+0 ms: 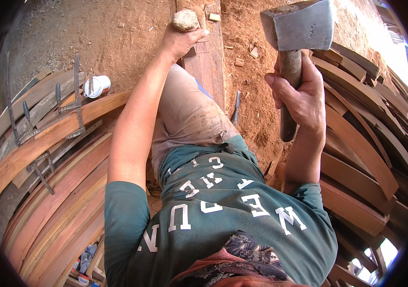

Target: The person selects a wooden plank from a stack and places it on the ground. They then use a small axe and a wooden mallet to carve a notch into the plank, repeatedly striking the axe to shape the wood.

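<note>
My left hand (pixel 177 44) is closed around a chisel, of which the round, battered end of the wooden handle (pixel 185 20) shows above the fist. The blade is hidden below the hand. Under it lies a long brown wooden beam (pixel 209 71), partly covered by my leg. My right hand (pixel 299 91) grips the round wooden handle of a hammer (pixel 299 29). Its broad, block-like grey head is raised at the upper right, apart from the chisel. A slim tool with a flat blade (pixel 236 106) lies on the ground right of the beam.
Curved timbers (pixel 357 138) are stacked on the right. More curved boards (pixel 60 191) lie at the left, with metal clamps (pixel 78 95) on one. A white bucket (pixel 97 86) stands behind them. Sawdust (pixel 256 95) and wood chips (pixel 253 50) cover the ground.
</note>
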Motion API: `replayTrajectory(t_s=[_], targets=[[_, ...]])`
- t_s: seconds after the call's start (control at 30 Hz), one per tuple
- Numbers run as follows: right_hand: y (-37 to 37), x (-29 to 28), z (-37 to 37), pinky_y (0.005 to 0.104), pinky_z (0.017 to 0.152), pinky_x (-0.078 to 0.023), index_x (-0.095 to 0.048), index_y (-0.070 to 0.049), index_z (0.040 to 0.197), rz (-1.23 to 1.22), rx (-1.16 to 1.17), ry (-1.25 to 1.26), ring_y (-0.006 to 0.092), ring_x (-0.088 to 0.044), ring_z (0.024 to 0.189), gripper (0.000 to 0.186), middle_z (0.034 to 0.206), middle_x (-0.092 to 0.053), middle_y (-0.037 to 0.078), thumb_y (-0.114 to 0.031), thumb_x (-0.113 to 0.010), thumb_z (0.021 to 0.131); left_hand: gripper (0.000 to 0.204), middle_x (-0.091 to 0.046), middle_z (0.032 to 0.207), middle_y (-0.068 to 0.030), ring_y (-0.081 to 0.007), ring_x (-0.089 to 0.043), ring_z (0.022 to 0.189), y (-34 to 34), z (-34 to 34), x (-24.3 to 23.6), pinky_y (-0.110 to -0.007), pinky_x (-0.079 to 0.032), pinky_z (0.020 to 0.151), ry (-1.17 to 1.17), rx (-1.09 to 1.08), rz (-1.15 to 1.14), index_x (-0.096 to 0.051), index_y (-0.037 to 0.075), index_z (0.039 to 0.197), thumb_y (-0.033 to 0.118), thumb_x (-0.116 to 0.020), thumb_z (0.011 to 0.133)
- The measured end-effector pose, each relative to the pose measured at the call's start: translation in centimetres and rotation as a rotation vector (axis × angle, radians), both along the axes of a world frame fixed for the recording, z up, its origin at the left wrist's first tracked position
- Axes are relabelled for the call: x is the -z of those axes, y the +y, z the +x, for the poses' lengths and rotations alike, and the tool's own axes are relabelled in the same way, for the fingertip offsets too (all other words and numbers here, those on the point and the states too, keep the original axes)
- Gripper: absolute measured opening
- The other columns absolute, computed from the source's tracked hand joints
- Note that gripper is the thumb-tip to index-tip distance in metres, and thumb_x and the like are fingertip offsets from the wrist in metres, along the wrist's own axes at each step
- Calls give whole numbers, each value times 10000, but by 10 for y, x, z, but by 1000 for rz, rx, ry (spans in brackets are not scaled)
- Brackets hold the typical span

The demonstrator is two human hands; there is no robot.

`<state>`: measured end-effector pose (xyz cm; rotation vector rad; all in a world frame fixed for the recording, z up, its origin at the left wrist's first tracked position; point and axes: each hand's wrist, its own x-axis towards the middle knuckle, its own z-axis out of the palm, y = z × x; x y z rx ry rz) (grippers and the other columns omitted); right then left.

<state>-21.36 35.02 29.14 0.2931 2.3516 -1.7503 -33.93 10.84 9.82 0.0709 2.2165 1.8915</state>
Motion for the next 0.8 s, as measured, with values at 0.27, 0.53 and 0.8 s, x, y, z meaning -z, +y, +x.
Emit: replayTrajectory(t_s=[0.27,0.53,0.8], targets=[[-5,-21,-15,232,537,-501,-626,20,1325,-25,49,239,64,-615,631,544,849,-705,25,-76,-849,838,137,-716,852,37,-78,-637,801,-7,0,2,-285,-527,753,-34,23,20,-720,110,881,176,-830,833],[-10,-48,-32,238,485,-476,-633,29,1082,17,29,580,100,-599,583,248,818,-654,68,66,-768,878,149,-717,838,28,-83,-656,834,-1,5,-9,-294,-541,785,-47,36,-42,-717,99,864,190,-828,824],[-63,47,-67,481,600,-559,-578,0,1086,598,-242,513,404,-702,675,194,761,-689,238,-129,-648,959,140,-736,894,7,-97,-673,854,0,10,6,-316,-558,788,-14,13,-24,-728,81,925,123,-814,824]])
